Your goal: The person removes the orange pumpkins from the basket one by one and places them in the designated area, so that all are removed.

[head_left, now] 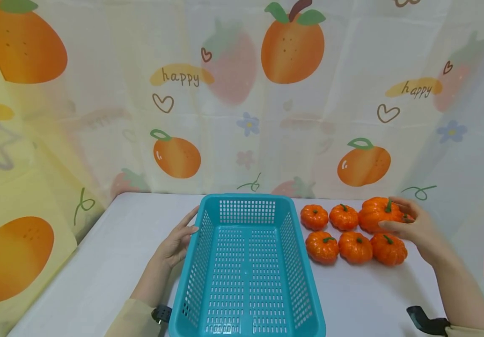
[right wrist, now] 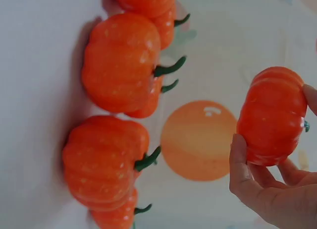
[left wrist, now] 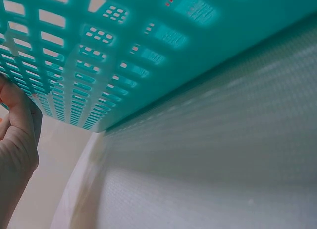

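Note:
A turquoise plastic basket point(head_left: 246, 271) with slotted walls stands on the table, nothing inside it. My left hand point(head_left: 176, 243) rests against the outside of its left wall, fingertips right at the rim; the left wrist view shows these fingers point(left wrist: 20, 110) beside the slots. On the right, my right hand point(head_left: 414, 229) grips a small orange pumpkin point(right wrist: 275, 115) with a green stem, raised above the table. Beneath and beside it, several similar pumpkins point(head_left: 355, 247) sit in two rows right of the basket. Part of another is hidden behind the right hand.
The white table point(head_left: 86, 276) extends left of the basket. Behind it hangs a pale curtain point(head_left: 233, 150) printed with oranges, strawberries and hearts. Dark bands are on both wrists, the right one point(head_left: 427, 323) sticking out toward the front.

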Demonstrator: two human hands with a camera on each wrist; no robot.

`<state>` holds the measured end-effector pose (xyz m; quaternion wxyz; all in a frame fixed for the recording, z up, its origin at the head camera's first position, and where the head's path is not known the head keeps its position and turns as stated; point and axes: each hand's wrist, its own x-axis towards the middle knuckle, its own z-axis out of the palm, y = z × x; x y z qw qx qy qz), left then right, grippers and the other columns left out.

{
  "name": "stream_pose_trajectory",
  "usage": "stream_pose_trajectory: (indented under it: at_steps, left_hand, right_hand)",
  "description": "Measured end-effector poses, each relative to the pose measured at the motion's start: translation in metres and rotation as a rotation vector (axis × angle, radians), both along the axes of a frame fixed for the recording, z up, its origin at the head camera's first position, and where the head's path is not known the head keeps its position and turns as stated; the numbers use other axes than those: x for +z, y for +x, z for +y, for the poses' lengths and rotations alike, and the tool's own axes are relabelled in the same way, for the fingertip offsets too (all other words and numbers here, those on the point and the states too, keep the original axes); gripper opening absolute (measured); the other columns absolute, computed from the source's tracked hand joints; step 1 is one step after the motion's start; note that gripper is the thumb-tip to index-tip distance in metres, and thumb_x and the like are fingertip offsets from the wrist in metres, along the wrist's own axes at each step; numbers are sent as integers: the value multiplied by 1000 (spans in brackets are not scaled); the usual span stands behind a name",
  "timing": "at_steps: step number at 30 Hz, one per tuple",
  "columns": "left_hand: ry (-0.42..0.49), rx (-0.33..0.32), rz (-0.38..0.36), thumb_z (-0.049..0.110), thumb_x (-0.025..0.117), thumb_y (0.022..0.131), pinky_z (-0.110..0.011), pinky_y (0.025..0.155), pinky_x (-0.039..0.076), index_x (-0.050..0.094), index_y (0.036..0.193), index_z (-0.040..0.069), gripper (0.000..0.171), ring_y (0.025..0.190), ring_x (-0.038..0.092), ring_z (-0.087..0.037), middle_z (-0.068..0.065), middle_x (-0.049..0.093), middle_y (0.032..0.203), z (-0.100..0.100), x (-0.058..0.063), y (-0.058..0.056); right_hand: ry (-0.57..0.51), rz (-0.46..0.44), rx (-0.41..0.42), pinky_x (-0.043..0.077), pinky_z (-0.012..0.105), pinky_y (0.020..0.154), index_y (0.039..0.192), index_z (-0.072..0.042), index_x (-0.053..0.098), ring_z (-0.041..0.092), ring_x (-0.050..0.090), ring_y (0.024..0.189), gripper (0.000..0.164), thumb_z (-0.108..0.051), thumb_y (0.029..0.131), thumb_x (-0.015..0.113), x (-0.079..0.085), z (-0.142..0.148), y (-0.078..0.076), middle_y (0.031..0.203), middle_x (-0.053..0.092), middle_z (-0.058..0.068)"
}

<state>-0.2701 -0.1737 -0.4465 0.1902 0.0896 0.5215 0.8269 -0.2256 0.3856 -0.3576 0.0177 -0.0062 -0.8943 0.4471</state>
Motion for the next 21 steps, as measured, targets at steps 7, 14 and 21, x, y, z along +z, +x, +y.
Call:
stream_pose_trajectory:
  at_steps: [7, 14, 21]
  left_hand:
    - [5, 11, -11, 1, 43, 100, -27, 80, 61, 12, 159, 26, 71, 99, 66, -13, -8, 48, 136, 0, 0, -1]
    - [11, -2, -2, 1, 43, 100, -26, 80, 61, 10, 159, 26, 72, 98, 66, -11, -6, 47, 135, 0, 0, 0]
    - [13, 4, -4, 1, 44, 100, -26, 81, 61, 10, 160, 26, 73, 100, 66, -11, -7, 48, 135, 0, -1, 0]
  right_hand:
    - [-100, -65, -38, 56, 12, 78, 159, -13, 11, -11, 40, 96, 79, -34, 98, 57, -10, 29, -1, 157, 4, 32]
    - [-104, -87, -122, 59, 16, 75, 159, -18, 12, -9, 38, 93, 78, -36, 98, 58, -17, 53, 3, 155, 3, 33]
    - [-144, -151, -232, 60, 19, 71, 150, -32, 23, -10, 44, 82, 66, -39, 96, 61, -29, 78, 5, 146, 12, 37]
